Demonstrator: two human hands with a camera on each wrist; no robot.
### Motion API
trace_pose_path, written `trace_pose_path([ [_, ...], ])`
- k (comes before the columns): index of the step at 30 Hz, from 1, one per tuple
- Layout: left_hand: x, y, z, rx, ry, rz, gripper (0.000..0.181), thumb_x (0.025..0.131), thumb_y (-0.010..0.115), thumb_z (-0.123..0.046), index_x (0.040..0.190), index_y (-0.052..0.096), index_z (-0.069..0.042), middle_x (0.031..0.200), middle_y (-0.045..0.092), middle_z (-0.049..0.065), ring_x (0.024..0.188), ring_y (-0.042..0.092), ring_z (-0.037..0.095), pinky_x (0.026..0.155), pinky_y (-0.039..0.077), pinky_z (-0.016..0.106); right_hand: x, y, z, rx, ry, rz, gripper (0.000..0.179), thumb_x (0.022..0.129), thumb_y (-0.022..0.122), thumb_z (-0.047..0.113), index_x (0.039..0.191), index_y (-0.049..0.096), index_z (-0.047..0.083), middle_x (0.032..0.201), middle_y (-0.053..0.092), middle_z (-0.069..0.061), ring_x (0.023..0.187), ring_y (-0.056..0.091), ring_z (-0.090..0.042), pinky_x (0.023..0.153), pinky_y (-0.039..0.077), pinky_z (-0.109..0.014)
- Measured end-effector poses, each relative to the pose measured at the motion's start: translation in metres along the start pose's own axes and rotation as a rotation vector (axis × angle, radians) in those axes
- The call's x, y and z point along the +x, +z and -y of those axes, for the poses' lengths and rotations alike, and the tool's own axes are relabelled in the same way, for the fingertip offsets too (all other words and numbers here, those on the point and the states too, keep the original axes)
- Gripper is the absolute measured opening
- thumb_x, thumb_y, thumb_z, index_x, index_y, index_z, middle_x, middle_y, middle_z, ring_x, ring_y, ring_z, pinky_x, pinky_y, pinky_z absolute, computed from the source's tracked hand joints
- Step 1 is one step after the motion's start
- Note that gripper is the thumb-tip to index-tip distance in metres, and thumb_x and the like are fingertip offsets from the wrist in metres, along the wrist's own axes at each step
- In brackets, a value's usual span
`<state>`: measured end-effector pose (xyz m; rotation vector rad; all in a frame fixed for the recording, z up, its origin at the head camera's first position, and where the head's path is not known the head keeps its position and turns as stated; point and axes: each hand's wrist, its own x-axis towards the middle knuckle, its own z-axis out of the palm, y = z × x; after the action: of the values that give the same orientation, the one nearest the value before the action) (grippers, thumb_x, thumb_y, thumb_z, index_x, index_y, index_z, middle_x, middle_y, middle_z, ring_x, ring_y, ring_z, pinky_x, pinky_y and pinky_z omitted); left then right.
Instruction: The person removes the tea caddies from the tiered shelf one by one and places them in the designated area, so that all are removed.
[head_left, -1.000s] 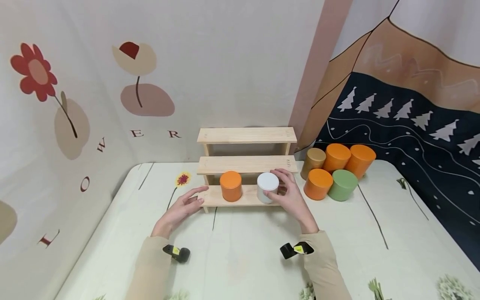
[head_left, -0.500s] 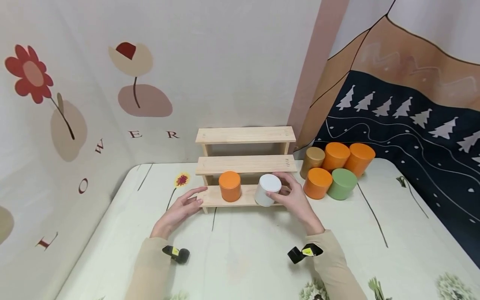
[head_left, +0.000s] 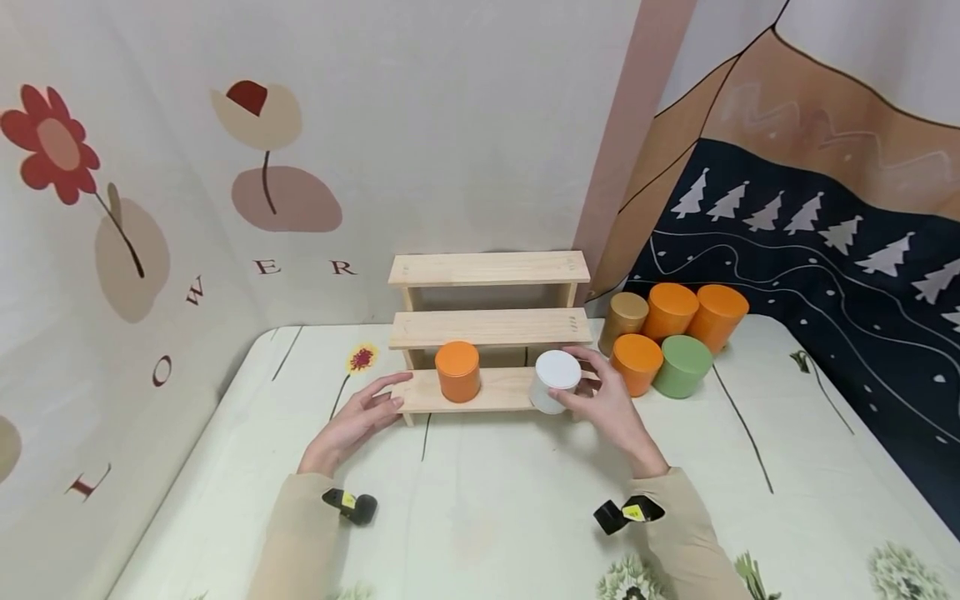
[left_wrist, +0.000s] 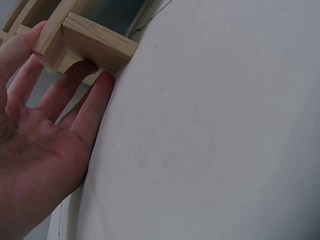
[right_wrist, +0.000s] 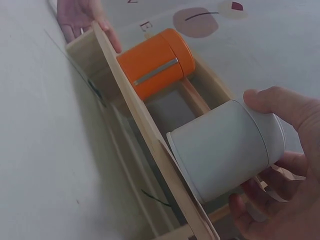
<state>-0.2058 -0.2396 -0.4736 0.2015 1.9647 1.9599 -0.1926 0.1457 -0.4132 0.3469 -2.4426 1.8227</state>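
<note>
A three-step wooden display shelf (head_left: pixel 491 329) stands against the back curtain. On its lowest step an orange lidded canister (head_left: pixel 457 372) sits upright, left of the middle. My right hand (head_left: pixel 609 408) holds a white lidded canister (head_left: pixel 556 382) at the right part of that step, thumb on the near side and fingers round the far side. In the right wrist view the white canister's base meets or slightly overhangs the step's front edge; whether it bears weight there, I cannot tell. My left hand (head_left: pixel 356 423) grips the left end of the lowest step, with fingers against its leg in the left wrist view.
Right of the shelf stands a group of lidded canisters: a gold one (head_left: pixel 624 321), a green one (head_left: pixel 684 367) and several orange ones, including a front orange one (head_left: pixel 637 365). A printed curtain (head_left: pixel 480 125) rises behind the cloth-covered table (head_left: pixel 465 508).
My right hand has moved the white canister a little to the right along the lowest step. The left hand and the orange canister stay put, while the head view shifts slightly.
</note>
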Motion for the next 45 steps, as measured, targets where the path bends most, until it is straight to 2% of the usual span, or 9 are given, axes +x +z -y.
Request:
trace_pose_path([
  [5, 0.001, -0.001, 0.003, -0.002, 0.013, 0.006, 0.054, 0.098, 0.059, -0.017, 0.146, 0.038, -0.006, 0.146, 0.036, 0.026, 0.125, 0.049, 0.024, 0.101, 0.041, 0.031, -0.003, -0.013, -0.002, -0.016, -0.020, -0.011, 0.062, 0.078, 0.080, 0.008, 0.132, 0.051, 0.000, 0.129, 0.052, -0.015, 0.113, 0.048, -0.033, 0.096, 0.040, -0.049],
  [12, 0.001, 0.000, 0.005, -0.011, 0.016, 0.008, 0.054, 0.098, 0.058, -0.016, 0.147, 0.037, -0.006, 0.143, 0.039, 0.027, 0.124, 0.049, 0.024, 0.101, 0.041, 0.032, -0.007, -0.029, -0.002, -0.043, 0.030, -0.027, 0.064, 0.081, 0.079, 0.012, 0.136, 0.048, 0.003, 0.135, 0.047, -0.017, 0.115, 0.050, -0.035, 0.104, 0.036, -0.053],
  [22, 0.000, -0.001, 0.005, -0.060, 0.021, 0.013, 0.055, 0.099, 0.056, -0.013, 0.148, 0.034, -0.003, 0.145, 0.036, 0.028, 0.125, 0.048, 0.022, 0.102, 0.041, 0.031, -0.017, -0.049, -0.009, -0.097, 0.038, -0.055, 0.062, 0.083, 0.078, 0.011, 0.136, 0.047, 0.000, 0.132, 0.048, -0.018, 0.115, 0.049, -0.034, 0.096, 0.041, -0.049],
  [28, 0.000, 0.000, 0.004, -0.054, 0.019, 0.010, 0.055, 0.100, 0.055, -0.014, 0.149, 0.033, -0.004, 0.142, 0.040, 0.026, 0.124, 0.049, 0.021, 0.102, 0.040, 0.032, -0.025, -0.064, -0.014, -0.131, 0.015, -0.085, 0.061, 0.083, 0.077, 0.010, 0.135, 0.047, -0.002, 0.129, 0.049, -0.018, 0.109, 0.047, -0.029, 0.093, 0.041, -0.041],
  [34, 0.000, 0.001, 0.005, -0.052, 0.024, 0.023, 0.054, 0.100, 0.055, -0.012, 0.149, 0.033, -0.004, 0.144, 0.037, 0.026, 0.126, 0.046, 0.022, 0.103, 0.039, 0.032, -0.033, -0.077, -0.022, -0.199, 0.038, -0.101, 0.063, 0.084, 0.077, 0.016, 0.136, 0.046, -0.001, 0.132, 0.049, -0.017, 0.114, 0.048, -0.030, 0.093, 0.040, -0.029],
  [41, 0.000, 0.001, 0.004, -0.048, 0.028, 0.010, 0.055, 0.099, 0.057, -0.013, 0.148, 0.035, -0.005, 0.141, 0.041, 0.026, 0.123, 0.050, 0.020, 0.100, 0.042, 0.030, -0.037, -0.089, -0.030, -0.236, 0.014, -0.127, 0.060, 0.084, 0.076, 0.012, 0.134, 0.047, -0.004, 0.129, 0.049, -0.017, 0.108, 0.047, -0.019, 0.088, 0.042, -0.017],
  [43, 0.000, 0.001, 0.004, -0.052, 0.028, 0.008, 0.054, 0.099, 0.057, -0.013, 0.148, 0.036, -0.005, 0.141, 0.041, 0.026, 0.123, 0.050, 0.020, 0.100, 0.042, 0.029, -0.038, -0.091, -0.031, -0.242, 0.021, -0.132, 0.061, 0.084, 0.076, 0.011, 0.134, 0.046, -0.004, 0.130, 0.049, -0.018, 0.109, 0.047, -0.020, 0.089, 0.041, -0.017],
  [45, -0.001, 0.001, 0.004, -0.052, 0.022, 0.002, 0.053, 0.099, 0.057, -0.014, 0.147, 0.037, -0.007, 0.141, 0.042, 0.025, 0.123, 0.050, 0.019, 0.100, 0.042, 0.029, -0.040, -0.093, -0.033, -0.241, 0.034, -0.130, 0.061, 0.084, 0.076, 0.011, 0.135, 0.045, -0.005, 0.131, 0.048, -0.020, 0.111, 0.047, -0.025, 0.092, 0.042, -0.023],
])
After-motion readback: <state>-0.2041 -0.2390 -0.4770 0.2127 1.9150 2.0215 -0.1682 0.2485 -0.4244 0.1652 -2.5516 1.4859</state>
